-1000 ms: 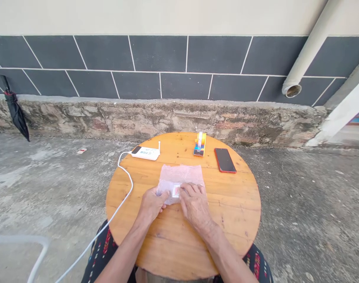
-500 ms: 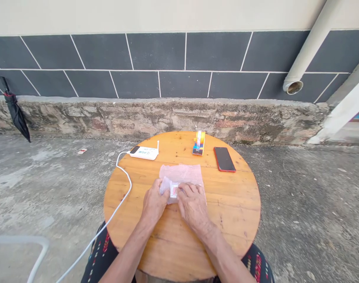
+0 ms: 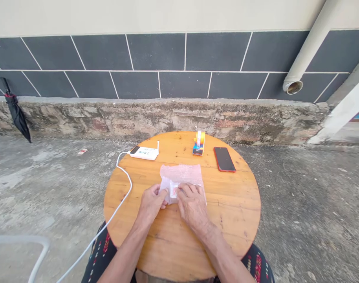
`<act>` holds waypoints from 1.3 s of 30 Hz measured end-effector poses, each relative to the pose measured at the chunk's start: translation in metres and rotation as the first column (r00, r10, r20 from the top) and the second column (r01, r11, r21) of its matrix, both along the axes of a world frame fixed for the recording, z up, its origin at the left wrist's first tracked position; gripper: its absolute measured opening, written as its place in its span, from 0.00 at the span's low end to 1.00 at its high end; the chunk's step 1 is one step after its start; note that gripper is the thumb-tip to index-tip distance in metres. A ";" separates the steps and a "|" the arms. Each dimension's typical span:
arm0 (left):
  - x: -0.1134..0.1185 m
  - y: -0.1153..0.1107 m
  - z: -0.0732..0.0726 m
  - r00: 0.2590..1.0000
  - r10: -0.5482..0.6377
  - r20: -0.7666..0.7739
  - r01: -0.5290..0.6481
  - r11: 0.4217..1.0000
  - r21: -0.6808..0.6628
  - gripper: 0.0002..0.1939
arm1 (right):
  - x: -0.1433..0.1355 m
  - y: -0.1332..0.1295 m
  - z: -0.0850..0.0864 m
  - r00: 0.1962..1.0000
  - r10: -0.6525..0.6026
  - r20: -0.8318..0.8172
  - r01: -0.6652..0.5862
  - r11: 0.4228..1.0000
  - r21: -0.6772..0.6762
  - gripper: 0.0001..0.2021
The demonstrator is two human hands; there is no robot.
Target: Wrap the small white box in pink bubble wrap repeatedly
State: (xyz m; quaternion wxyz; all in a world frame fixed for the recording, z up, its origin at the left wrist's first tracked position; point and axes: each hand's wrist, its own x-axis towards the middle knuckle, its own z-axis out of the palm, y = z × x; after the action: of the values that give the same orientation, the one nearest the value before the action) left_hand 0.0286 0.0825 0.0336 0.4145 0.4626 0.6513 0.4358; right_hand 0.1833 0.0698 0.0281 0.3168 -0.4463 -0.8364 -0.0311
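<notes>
A pinkish translucent sheet of bubble wrap (image 3: pixel 184 171) lies on the round wooden table (image 3: pixel 179 247). Its left part is folded over a small white packet (image 3: pixel 173 191) with a red mark, which shows through the film. My left hand (image 3: pixel 151 202) pinches the left edge of the wrap, thumb on top and fingers curled beneath. Bent over the packet's right side, the fingers of my right hand (image 3: pixel 193 202) hold it down against the sheet. Those fingers hide the packet's right end.
On the table's far side stand a white device (image 3: pixel 144 153) with a cable (image 3: pixel 129 177), a yellow-and-blue tape dispenser (image 3: pixel 198 143) and a red-edged phone (image 3: pixel 224 159). A stone ledge (image 3: pixel 132 118) runs behind. A black umbrella (image 3: pixel 17 114) leans at the far left.
My left hand has shifted slightly left and down, and the folded flap of wrap now lies flatter beside the packet. My right hand stays in place.
</notes>
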 end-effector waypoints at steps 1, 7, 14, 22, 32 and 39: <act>-0.001 0.001 -0.001 1.000 -0.005 -0.003 0.005 1.000 0.003 0.15 | 0.000 0.000 0.000 1.000 -0.001 -0.002 0.001 1.000 0.003 0.12; -0.001 0.002 0.001 1.000 -0.010 -0.019 0.011 0.997 0.072 0.10 | 0.000 0.000 0.001 1.000 0.004 0.000 -0.004 1.000 0.005 0.12; 0.006 -0.001 0.007 0.996 -0.086 0.029 0.084 0.994 0.070 0.12 | 0.001 0.000 0.000 1.000 0.008 -0.004 -0.008 1.000 -0.008 0.12; 0.009 0.001 0.010 0.994 -0.086 -0.073 0.096 0.984 0.151 0.08 | 0.001 0.000 0.001 1.000 0.016 -0.007 -0.016 1.000 -0.021 0.12; -0.002 0.001 0.000 0.970 -0.237 -0.053 0.242 0.959 0.146 0.15 | 0.001 0.001 -0.001 1.000 0.010 0.006 -0.010 1.000 -0.005 0.12; 0.003 -0.007 0.008 0.943 -0.199 -0.268 0.264 0.935 0.235 0.08 | 0.000 0.000 -0.001 1.000 0.017 0.009 -0.017 1.000 0.015 0.12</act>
State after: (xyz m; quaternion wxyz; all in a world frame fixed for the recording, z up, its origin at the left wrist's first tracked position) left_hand 0.0319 0.0752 0.0416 0.3152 0.6376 0.5722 0.4083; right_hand 0.1836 0.0695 0.0274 0.3168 -0.4366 -0.8412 -0.0367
